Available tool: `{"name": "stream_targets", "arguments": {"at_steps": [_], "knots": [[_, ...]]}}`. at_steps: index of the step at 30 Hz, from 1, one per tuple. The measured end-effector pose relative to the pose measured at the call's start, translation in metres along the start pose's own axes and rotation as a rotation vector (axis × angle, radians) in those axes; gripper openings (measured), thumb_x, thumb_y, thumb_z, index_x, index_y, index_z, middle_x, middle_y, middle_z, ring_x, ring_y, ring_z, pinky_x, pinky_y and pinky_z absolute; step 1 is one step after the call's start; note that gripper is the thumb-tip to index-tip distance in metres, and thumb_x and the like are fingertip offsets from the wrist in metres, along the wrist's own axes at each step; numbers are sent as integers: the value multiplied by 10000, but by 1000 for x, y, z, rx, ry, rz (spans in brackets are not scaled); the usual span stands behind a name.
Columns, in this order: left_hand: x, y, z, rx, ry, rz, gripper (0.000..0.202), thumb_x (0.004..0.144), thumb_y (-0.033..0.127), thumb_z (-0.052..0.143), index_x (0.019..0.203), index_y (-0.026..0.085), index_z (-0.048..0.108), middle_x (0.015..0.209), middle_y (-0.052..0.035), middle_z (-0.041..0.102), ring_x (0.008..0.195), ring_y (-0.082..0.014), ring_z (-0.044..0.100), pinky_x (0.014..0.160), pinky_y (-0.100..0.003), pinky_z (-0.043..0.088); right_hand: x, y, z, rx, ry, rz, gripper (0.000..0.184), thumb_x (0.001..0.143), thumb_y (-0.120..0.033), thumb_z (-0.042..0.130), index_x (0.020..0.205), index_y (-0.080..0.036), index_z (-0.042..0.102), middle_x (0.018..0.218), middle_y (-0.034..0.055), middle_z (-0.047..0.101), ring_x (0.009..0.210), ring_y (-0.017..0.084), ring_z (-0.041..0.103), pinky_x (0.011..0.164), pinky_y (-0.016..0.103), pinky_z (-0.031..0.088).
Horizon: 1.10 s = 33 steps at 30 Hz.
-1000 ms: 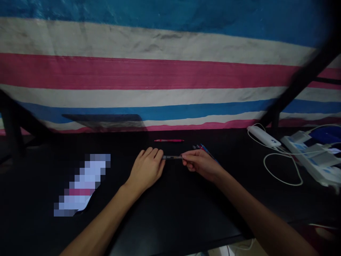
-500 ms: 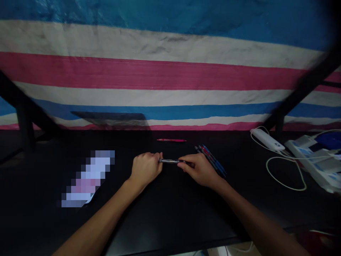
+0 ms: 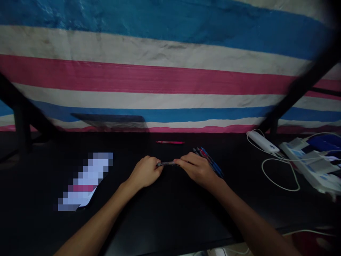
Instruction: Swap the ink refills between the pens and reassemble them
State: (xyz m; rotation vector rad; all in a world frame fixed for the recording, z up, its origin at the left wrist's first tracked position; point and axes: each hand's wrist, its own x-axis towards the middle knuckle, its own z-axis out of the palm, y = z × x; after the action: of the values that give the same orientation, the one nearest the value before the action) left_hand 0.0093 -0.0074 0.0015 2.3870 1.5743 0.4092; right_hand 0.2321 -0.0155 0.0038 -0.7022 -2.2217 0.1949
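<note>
Pen (image 3: 167,163): slim, dark, with a metallic glint along the barrel; held level and crosswise just above the black surface (image 3: 170,213), near its middle, caught at both ends. Left hand (image 3: 145,173): knuckles up, fingers (image 3: 153,164) curled shut over the pen's left end. Right hand (image 3: 198,169): thumb and forefinger pinched on the right end, other fingers folded beneath. Only a short stretch of barrel showing between the two grips; too small and dim to tell whether cap, tip or clicker sits at either end.

Just behind the right hand, so close that contact with the knuckles cannot be ruled in or out: bundle of pens (image 3: 211,163), blue and red, lying slantwise. Further back, alone near the foot of the striped tarp (image 3: 160,78): pink pen (image 3: 169,142). Well off to the right: white power bank (image 3: 260,140) with looping white cable (image 3: 278,177), beside stacked boxes (image 3: 311,160). Off to the left: blurred-out flat item (image 3: 85,181).

Risks, as judged from this: hold on very little barrel at each end, so a slip under opposing pull or twist likely to flick the pen away, or to let some small inner part drop onto a black surface in poor light, hard to find again. Right hand crowding the bundle, so any jerk backward apt to scatter or roll those pens. Too much bending force across the short span: possible crack in the barrel.
</note>
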Motion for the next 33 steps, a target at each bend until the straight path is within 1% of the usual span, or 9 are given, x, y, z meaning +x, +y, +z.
{"name": "stream_targets", "arguments": {"at_steps": [4, 6, 11, 15, 21, 24, 28, 30, 33], "knots": [[0, 2, -3, -195, 207, 65, 137, 830, 312, 491, 866, 197, 556, 648, 13, 560, 558, -139, 531, 535, -243, 361, 2, 5, 0, 145, 63, 281, 231, 881, -242, 546, 1073, -255, 674, 909, 66, 653, 805, 198, 605, 735, 324, 486], [1, 3, -5, -346, 298, 96, 211, 829, 315, 519, 1004, 197, 514, 771, -4, 586, 646, -142, 560, 603, -255, 418, 3, 9, 0, 212, 127, 443, 210, 842, -272, 598, 1028, -240, 690, 852, 59, 647, 711, 184, 600, 652, 314, 486], [7, -1, -9, -676, 394, 62, 178, 832, 307, 543, 964, 189, 559, 933, -43, 617, 837, -168, 610, 761, -299, 473, 5, 15, 0, 675, 204, 741, 304, 736, -308, 701, 1010, -181, 677, 707, 29, 622, 578, 142, 566, 540, 275, 466], [8, -5, -9, -828, 397, -14, 211, 768, 312, 644, 925, 174, 610, 883, -43, 655, 833, -177, 628, 764, -302, 486, 5, 16, 4, 905, 258, 791, 262, 768, -354, 663, 936, -154, 686, 704, 30, 606, 581, 118, 545, 544, 260, 451], [9, -5, -8, -1062, 340, -109, 233, 720, 295, 704, 881, 137, 641, 721, -29, 680, 681, -145, 635, 681, -276, 498, 6, 13, 4, 804, 321, 739, 233, 684, -291, 734, 883, -182, 679, 831, 43, 634, 698, 142, 568, 613, 273, 481], [11, -6, -5, -1138, 343, -110, 213, 726, 267, 701, 887, 140, 642, 743, -29, 691, 689, -131, 634, 697, -267, 494, 8, 12, 2, 791, 357, 785, 320, 703, -359, 716, 968, -194, 646, 942, 70, 627, 754, 167, 576, 537, 251, 480], [11, -6, -3, -1177, 329, -102, 206, 723, 253, 705, 888, 145, 645, 759, -33, 697, 715, -135, 643, 720, -277, 496, 9, 14, 0, 822, 233, 931, 391, 815, -498, 553, 789, -120, 650, 715, 81, 613, 579, 130, 542, 434, 215, 413], [11, -6, -2, -1175, 333, -105, 216, 715, 257, 711, 886, 142, 647, 747, -35, 694, 701, -141, 642, 713, -290, 500, 9, 14, -2, 841, 210, 893, 327, 783, -451, 612, 754, -127, 646, 680, 57, 596, 570, 120, 533, 453, 214, 418], [11, -6, -3, -1185, 336, -106, 222, 707, 258, 716, 878, 135, 647, 736, -37, 691, 688, -145, 642, 704, -299, 506, 9, 12, -4, 913, 250, 837, 307, 678, -324, 735, 935, -188, 636, 821, 36, 609, 659, 134, 568, 497, 221, 451]]}}
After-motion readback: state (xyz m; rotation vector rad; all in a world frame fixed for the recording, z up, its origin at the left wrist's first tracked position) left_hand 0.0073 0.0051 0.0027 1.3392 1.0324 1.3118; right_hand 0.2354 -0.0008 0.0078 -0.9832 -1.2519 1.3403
